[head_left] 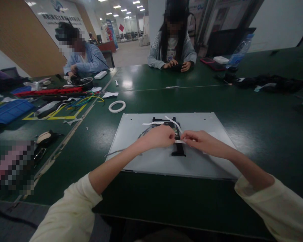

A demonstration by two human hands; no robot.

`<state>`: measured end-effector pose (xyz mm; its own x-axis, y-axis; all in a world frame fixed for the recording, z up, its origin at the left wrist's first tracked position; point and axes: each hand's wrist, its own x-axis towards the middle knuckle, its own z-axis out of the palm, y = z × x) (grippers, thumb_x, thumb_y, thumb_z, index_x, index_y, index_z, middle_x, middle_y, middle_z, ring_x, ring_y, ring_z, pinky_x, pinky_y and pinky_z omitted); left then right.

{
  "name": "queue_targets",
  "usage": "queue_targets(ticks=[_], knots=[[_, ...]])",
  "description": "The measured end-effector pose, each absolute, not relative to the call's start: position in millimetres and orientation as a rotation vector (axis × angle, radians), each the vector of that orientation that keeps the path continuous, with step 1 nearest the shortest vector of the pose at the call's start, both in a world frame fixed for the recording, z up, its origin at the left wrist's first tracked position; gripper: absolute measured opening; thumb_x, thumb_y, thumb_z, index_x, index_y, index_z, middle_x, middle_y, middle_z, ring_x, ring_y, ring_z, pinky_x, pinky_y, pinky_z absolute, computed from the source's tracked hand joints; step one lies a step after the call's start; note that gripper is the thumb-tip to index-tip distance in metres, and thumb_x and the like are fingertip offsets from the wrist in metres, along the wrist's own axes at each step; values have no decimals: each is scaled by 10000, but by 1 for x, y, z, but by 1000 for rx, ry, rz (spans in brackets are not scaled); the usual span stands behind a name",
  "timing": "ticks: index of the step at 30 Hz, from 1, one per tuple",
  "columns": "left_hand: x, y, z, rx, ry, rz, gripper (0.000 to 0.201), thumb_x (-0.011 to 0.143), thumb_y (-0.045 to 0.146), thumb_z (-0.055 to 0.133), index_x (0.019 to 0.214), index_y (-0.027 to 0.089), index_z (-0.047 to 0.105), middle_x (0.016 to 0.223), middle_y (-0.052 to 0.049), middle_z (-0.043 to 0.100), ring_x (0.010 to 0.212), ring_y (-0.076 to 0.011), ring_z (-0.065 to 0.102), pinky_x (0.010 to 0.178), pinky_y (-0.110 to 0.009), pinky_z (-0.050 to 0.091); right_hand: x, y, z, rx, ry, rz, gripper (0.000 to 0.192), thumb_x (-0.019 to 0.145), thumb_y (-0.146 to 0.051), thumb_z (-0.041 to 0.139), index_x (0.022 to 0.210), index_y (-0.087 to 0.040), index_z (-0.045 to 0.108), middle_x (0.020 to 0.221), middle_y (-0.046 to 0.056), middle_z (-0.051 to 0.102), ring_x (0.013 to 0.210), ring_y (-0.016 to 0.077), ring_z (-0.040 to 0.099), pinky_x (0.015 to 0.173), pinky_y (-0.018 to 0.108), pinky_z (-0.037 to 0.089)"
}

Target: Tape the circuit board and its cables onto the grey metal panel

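A flat light-grey panel [131, 161] lies on the green table in front of me. Fixed at its middle is a black bracket [178, 149] around a small circuit board, partly hidden by my hands. A short strip of white tape [179, 142] spans the gap between my fingertips, low over the bracket. My left hand [159, 137] is closed at the strip's left end, its fingertips partly hidden. My right hand [202, 141] pinches the other end. Two more white strips lie across the bracket's upper part. A grey cable [118, 152] runs off to the left.
A roll of white tape [111, 107] lies beyond the panel's left corner. Further left are wrenches [74, 121], cables and a blue bin [11, 111]. Two people sit across the table. A water bottle [239, 52] and a black bundle [272, 82] are at the right.
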<state>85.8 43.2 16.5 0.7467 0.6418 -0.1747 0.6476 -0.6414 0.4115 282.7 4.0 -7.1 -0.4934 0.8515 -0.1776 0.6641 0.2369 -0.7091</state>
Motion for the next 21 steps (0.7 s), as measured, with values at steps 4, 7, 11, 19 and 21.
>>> queue_targets(ticks=[4,7,11,19,21], knots=[[94,31,15,2604,1138,-100,275,809,219,368,775,122,623,759,-94,636,664,-179,581,569,-274,426,277,2,-13,-1542,-2350,717,202,876,-283,343,967,-193,500,773,22,593,666,148,534,592,251,342],[100,24,14,2646,1178,-180,294,822,214,354,806,103,626,790,-126,650,714,-215,614,592,-297,455,274,1,-19,-1658,-2425,388,187,855,-222,354,974,-178,491,776,48,614,681,180,563,583,263,330],[103,19,15,2677,1177,-187,310,827,200,344,844,89,634,799,-142,658,737,-223,626,609,-301,471,274,1,-26,-1630,-2451,239,160,841,-214,379,965,-178,474,779,49,630,700,189,588,583,259,334],[103,18,13,2689,1167,-221,284,817,208,375,835,94,635,776,-130,659,722,-232,632,602,-321,494,272,-2,-25,-1562,-2526,83,128,844,-231,378,898,-174,479,702,39,604,613,164,550,541,249,300],[104,18,6,2720,1162,-184,272,817,215,391,842,98,635,779,-125,658,716,-225,633,601,-313,499,270,-2,-25,-1579,-2566,43,138,847,-231,369,897,-172,483,699,44,605,614,171,550,527,250,279]])
